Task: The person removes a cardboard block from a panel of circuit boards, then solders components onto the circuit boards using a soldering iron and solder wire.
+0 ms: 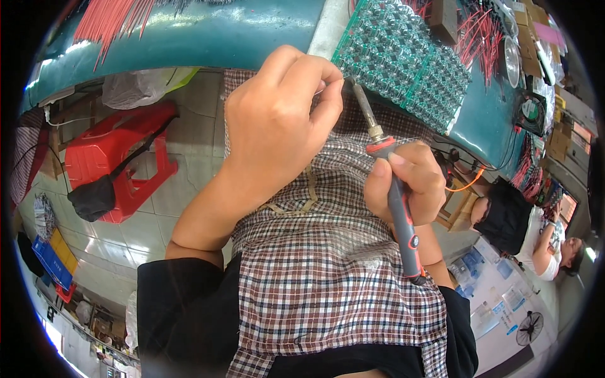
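My right hand [417, 181] is closed around the grey and red handle of a soldering iron [401, 217]. The iron slants up and to the left, its metal tip just right of my left fingertips. My left hand [274, 110] is raised with thumb and forefinger pinched together; whatever small thing they hold is too hidden to name. Close beyond both hands lies a panel of green circuit boards [403, 53], crowded with small components. Its lower left edge is near the iron's tip; I cannot tell whether the tip touches anything.
Red wires [116, 25] hang over the green bench [220, 41] at the far left, with more red wires [480, 47] beyond the panel. A small black fan [530, 112] stands at right. A red stool [120, 151] is on the left floor; another person [542, 252] is at far right.
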Demonstrator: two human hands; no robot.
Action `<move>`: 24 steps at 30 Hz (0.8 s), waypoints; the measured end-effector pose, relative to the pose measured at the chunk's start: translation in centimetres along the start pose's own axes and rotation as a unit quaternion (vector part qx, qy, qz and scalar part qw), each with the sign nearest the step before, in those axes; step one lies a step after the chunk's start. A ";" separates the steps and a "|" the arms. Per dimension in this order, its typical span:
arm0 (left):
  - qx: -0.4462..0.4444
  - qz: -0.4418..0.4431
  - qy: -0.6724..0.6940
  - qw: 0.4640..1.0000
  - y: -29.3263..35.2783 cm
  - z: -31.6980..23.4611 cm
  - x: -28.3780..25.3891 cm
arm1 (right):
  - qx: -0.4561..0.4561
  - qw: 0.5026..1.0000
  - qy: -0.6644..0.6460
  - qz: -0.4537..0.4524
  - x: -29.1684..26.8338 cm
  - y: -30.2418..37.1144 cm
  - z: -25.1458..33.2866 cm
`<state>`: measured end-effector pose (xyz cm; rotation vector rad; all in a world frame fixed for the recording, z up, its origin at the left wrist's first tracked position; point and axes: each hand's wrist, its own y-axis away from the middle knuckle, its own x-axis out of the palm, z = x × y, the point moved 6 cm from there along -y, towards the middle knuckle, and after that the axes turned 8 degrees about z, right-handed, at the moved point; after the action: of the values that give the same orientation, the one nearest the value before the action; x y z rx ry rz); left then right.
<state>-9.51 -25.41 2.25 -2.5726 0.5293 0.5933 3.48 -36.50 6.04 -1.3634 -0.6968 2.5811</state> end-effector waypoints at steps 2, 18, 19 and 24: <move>0.004 -0.003 0.002 1.000 0.0 0.0 -0.1 | -0.006 1.000 0.025 -0.005 0.1 0.1 0.3; 0.015 -0.009 0.031 0.999 0.1 0.1 -0.2 | 0.003 0.999 0.035 -0.002 0.2 0.5 0.6; 0.015 -0.010 0.031 0.999 0.1 0.1 -0.1 | 0.010 0.999 0.031 -0.003 0.2 0.6 0.5; 0.013 -0.011 0.020 1.000 0.2 0.3 -0.1 | 0.013 1.000 0.027 -0.003 0.1 0.4 0.4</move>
<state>-9.73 -25.38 1.97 -2.5671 0.5180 0.5244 3.10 -37.01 5.96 -1.4158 -0.6544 2.5299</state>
